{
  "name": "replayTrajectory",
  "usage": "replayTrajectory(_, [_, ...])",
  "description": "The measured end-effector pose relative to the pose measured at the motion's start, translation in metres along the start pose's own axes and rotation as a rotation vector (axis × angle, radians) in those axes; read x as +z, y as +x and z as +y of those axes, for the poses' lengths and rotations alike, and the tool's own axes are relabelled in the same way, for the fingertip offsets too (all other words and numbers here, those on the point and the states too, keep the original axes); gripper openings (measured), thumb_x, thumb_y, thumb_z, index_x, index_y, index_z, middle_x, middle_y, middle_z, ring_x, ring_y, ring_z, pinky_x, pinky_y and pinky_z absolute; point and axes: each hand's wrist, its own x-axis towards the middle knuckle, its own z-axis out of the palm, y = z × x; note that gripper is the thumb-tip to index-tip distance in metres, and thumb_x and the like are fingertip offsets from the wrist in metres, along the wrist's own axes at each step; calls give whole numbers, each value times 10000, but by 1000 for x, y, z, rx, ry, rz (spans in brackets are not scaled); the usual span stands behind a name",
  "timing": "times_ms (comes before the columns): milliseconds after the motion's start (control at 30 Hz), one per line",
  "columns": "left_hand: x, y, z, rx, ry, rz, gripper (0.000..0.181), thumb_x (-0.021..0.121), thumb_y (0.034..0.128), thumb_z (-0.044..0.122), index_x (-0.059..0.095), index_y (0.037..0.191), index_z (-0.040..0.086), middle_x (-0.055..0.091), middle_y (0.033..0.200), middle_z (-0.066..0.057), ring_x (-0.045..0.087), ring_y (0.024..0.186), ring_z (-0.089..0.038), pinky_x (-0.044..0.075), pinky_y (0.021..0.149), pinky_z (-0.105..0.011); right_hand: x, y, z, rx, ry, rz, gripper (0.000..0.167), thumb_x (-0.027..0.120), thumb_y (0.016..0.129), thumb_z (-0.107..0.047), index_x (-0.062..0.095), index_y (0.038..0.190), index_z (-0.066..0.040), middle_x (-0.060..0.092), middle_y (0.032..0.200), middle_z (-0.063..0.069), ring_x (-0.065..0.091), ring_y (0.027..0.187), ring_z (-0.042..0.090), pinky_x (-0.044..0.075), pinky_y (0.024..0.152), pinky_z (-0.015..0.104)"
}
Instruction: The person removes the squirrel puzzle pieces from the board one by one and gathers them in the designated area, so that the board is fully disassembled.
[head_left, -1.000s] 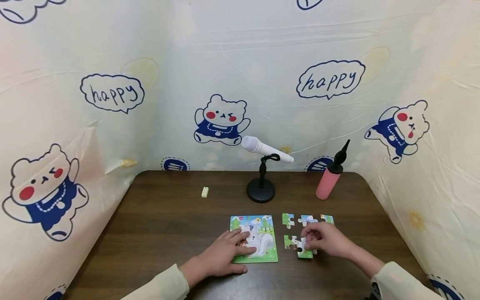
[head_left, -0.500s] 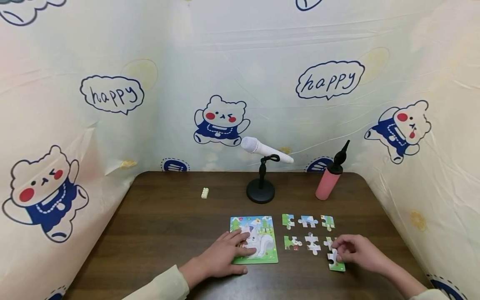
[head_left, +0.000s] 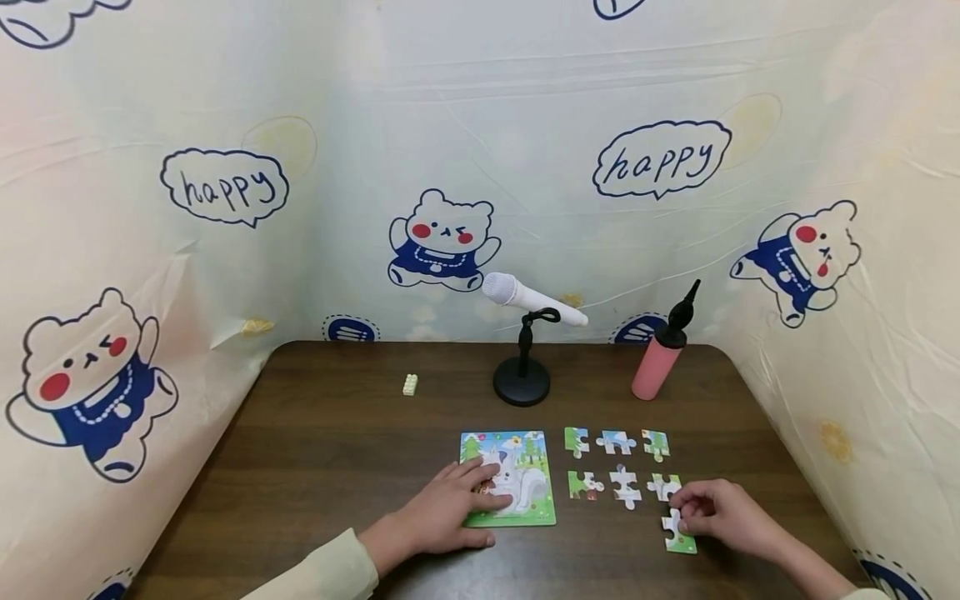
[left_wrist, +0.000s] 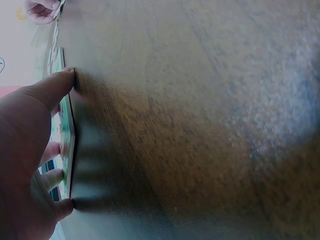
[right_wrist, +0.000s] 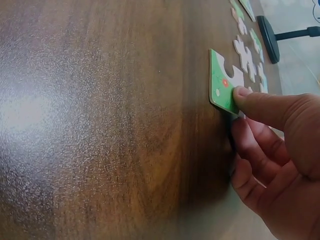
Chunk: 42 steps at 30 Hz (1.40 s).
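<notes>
My left hand rests with spread, straight fingers on a square puzzle board that shows a white squirrel. At the right, my right hand pinches a green-and-white corner puzzle piece between thumb and fingers. In the right wrist view this jigsaw piece is tilted, with the thumb on its face. Just beyond the right fingertips lies another puzzle piece. Several more pieces form two rows between board and hand, among them a white middle piece and a green edge piece.
A white microphone sits on a black stand at the back of the brown table. To its right stands a pink hand pump with a black nozzle. A small cream toy brick lies at the back left.
My right hand has moved right and toward me with the corner piece, away from the middle piece. Pieces it covered before are now visible. The left hand has stayed on the board.
</notes>
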Motion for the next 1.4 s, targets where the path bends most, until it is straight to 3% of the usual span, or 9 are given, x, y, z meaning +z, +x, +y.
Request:
replayTrajectory(600, [-7, 0, 2, -13, 3, -36, 548, 588, 976, 612, 486, 1496, 471, 368, 1653, -17, 305, 1531, -363, 305, 1159, -646, 0, 0, -3, 15, -44, -19, 94, 775, 893, -116, 747, 980, -95, 687, 834, -72, 586, 733, -15, 517, 642, 226])
replayTrajectory(833, [-12, 2, 3, -12, 26, -49, 445, 535, 1039, 516, 514, 1480, 458, 385, 1645, -19, 328, 1523, -357, 317, 1159, -638, -6, 5, -10, 24, -55, -13, 138, 789, 890, -139, 743, 1004, -77, 689, 853, -49, 586, 744, -2, 514, 652, 225])
replayTrajectory(1000, [-12, 4, 1, 7, 58, -43, 464, 513, 1048, 519, 498, 1504, 438, 422, 1623, -20, 373, 1500, -344, 335, 1157, -612, -9, 25, -30, 5, -83, -11, 128, 773, 908, -132, 744, 1019, -75, 697, 865, -58, 594, 756, 9, 519, 664, 229])
replayTrajectory(1200, [-14, 7, -3, 45, 72, -11, 461, 514, 1045, 532, 565, 1473, 370, 490, 1570, -29, 428, 1462, -310, 341, 1158, -586, 2, 66, -68, -100, -121, -46, 94, 759, 920, -108, 748, 1010, -84, 695, 861, -69, 598, 755, 20, 522, 665, 237])
replayTrajectory(1400, [-20, 14, -7, -58, 98, -2, 568, 547, 1016, 564, 518, 1522, 309, 444, 1603, -45, 402, 1483, -287, 317, 1183, -583, 34, 109, -110, -165, -140, -123, 147, 767, 924, -123, 750, 1067, -94, 692, 905, -51, 592, 777, 57, 531, 728, 249])
